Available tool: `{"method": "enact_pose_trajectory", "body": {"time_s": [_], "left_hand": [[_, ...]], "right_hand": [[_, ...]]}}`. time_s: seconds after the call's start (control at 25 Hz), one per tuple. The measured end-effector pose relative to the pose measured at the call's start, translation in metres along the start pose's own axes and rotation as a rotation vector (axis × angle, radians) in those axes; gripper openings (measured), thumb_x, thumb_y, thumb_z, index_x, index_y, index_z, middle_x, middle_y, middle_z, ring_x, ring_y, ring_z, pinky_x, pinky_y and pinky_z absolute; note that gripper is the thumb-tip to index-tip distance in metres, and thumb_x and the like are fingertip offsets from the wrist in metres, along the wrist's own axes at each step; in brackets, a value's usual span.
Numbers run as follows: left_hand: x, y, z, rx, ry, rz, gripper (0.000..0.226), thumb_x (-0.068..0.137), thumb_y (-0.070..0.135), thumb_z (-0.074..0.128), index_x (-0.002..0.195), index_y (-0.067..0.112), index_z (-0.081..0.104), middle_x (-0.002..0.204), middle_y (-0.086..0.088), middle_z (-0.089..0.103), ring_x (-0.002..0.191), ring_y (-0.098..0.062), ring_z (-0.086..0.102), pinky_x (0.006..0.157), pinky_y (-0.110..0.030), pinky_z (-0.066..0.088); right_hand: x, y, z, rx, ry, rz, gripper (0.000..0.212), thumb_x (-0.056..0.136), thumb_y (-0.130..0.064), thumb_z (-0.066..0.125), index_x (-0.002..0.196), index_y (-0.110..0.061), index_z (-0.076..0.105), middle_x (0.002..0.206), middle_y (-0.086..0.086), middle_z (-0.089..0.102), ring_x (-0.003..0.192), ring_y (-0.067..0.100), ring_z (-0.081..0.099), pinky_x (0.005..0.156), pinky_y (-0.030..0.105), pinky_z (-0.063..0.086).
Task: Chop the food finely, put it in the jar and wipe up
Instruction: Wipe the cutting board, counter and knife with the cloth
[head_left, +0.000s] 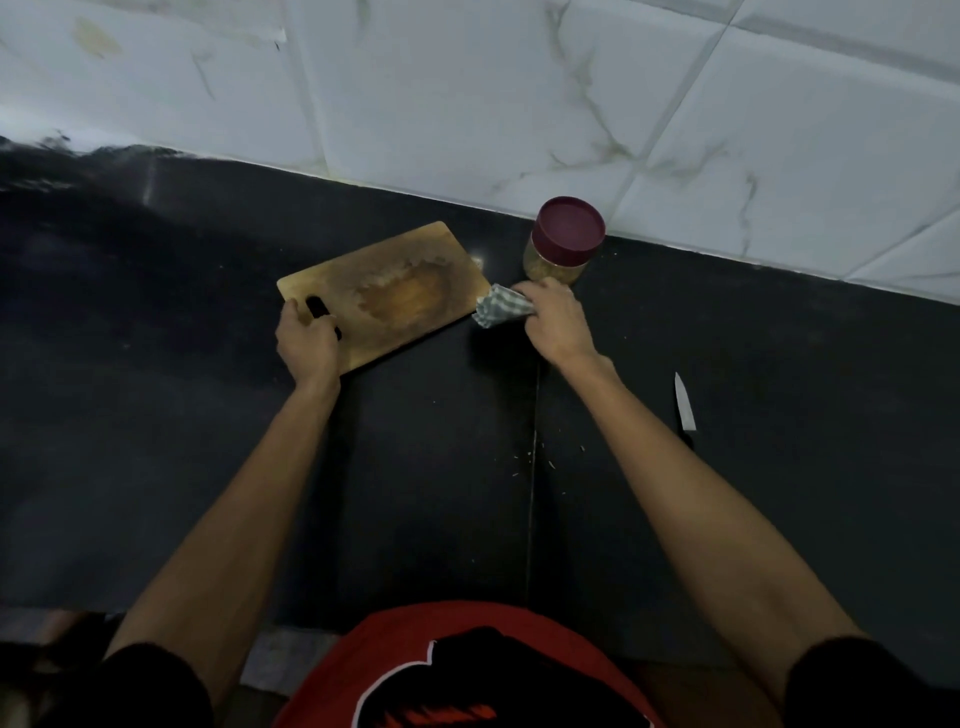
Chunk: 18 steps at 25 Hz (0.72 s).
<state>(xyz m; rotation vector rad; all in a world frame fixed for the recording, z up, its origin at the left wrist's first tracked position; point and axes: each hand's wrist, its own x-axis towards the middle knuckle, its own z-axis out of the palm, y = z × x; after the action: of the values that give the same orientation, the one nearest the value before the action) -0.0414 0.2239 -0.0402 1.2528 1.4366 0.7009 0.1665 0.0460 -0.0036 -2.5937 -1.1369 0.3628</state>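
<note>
A wooden cutting board (415, 260) lies tilted on the black counter, with a damp stain and pale food residue in its middle. My left hand (306, 345) grips the board at its handle slot on the near left corner. My right hand (556, 319) holds a bunched checkered cloth (501, 306) against the board's right edge. Just behind that hand stands a jar (563, 247) with a maroon lid on it and yellowish chopped food inside. A knife (684, 405) lies on the counter to the right, blade pointing away from me.
Small food crumbs (535, 457) are scattered along the counter seam near me. A white marbled tile wall (519, 93) rises behind the counter. The black counter (156, 389) stretches left and right of the board.
</note>
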Motion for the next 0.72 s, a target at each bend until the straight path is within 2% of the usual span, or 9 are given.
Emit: {"method": "enact_pose_trajectory", "body": {"time_s": [0.08, 0.16, 0.28, 0.4, 0.48, 0.6, 0.72], "left_hand": [[0.001, -0.004, 0.002, 0.116, -0.026, 0.063, 0.036, 0.084, 0.005, 0.053, 0.118, 0.013, 0.054, 0.125, -0.005, 0.055, 0.113, -0.020, 0.052, 0.097, -0.036, 0.045], [-0.003, -0.006, -0.001, 0.175, -0.075, 0.154, 0.034, 0.081, 0.005, 0.052, 0.113, 0.017, 0.054, 0.121, -0.004, 0.056, 0.109, -0.019, 0.054, 0.097, -0.039, 0.047], [-0.023, -0.013, -0.010, 0.213, -0.180, 0.274, 0.051, 0.085, 0.004, 0.051, 0.134, 0.017, 0.048, 0.131, -0.001, 0.054, 0.117, -0.016, 0.052, 0.102, -0.034, 0.044], [-0.051, -0.025, -0.016, 0.211, -0.266, 0.364, 0.046, 0.089, -0.001, 0.049, 0.132, 0.013, 0.052, 0.130, 0.000, 0.055, 0.118, -0.016, 0.053, 0.103, -0.031, 0.042], [-0.063, -0.033, -0.015, 0.240, -0.304, 0.385, 0.043, 0.089, -0.003, 0.050, 0.129, 0.010, 0.055, 0.131, -0.003, 0.055, 0.120, -0.016, 0.051, 0.104, -0.026, 0.039], [-0.072, -0.036, -0.014, 0.370, -0.327, 0.448, 0.044, 0.085, -0.010, 0.046, 0.124, 0.006, 0.059, 0.127, -0.006, 0.058, 0.115, -0.014, 0.052, 0.097, -0.016, 0.035], [-0.079, -0.037, -0.011, 0.483, -0.330, 0.539, 0.047, 0.079, -0.014, 0.045, 0.120, 0.002, 0.060, 0.124, -0.011, 0.059, 0.115, -0.024, 0.054, 0.096, -0.019, 0.035]], "right_hand": [[0.009, -0.006, 0.010, -0.093, -0.145, -0.007, 0.053, 0.087, 0.004, 0.045, 0.134, -0.018, 0.054, 0.122, 0.014, 0.052, 0.118, 0.036, 0.047, 0.096, 0.047, 0.041], [-0.005, -0.007, 0.024, -0.154, -0.210, -0.050, 0.053, 0.089, 0.000, 0.046, 0.138, -0.020, 0.050, 0.126, 0.013, 0.049, 0.119, 0.035, 0.046, 0.097, 0.048, 0.039], [-0.060, 0.007, 0.026, -0.164, -0.292, -0.161, 0.056, 0.089, 0.000, 0.047, 0.137, -0.027, 0.051, 0.125, 0.005, 0.049, 0.120, 0.028, 0.043, 0.098, 0.044, 0.036], [-0.092, 0.021, 0.010, -0.143, -0.442, -0.177, 0.054, 0.086, 0.002, 0.043, 0.130, -0.026, 0.058, 0.118, 0.003, 0.054, 0.117, 0.026, 0.046, 0.095, 0.042, 0.035], [-0.082, 0.012, 0.003, -0.091, -0.400, -0.170, 0.051, 0.085, 0.003, 0.043, 0.126, -0.022, 0.062, 0.113, 0.004, 0.055, 0.114, 0.027, 0.049, 0.095, 0.043, 0.038], [-0.053, -0.031, 0.012, -0.051, -0.220, -0.217, 0.052, 0.085, 0.002, 0.047, 0.130, -0.021, 0.058, 0.118, 0.006, 0.053, 0.116, 0.026, 0.047, 0.097, 0.044, 0.036], [-0.046, -0.067, 0.038, -0.084, -0.309, -0.298, 0.057, 0.087, 0.002, 0.046, 0.137, -0.024, 0.053, 0.125, 0.008, 0.051, 0.122, 0.031, 0.043, 0.100, 0.044, 0.033]]}}
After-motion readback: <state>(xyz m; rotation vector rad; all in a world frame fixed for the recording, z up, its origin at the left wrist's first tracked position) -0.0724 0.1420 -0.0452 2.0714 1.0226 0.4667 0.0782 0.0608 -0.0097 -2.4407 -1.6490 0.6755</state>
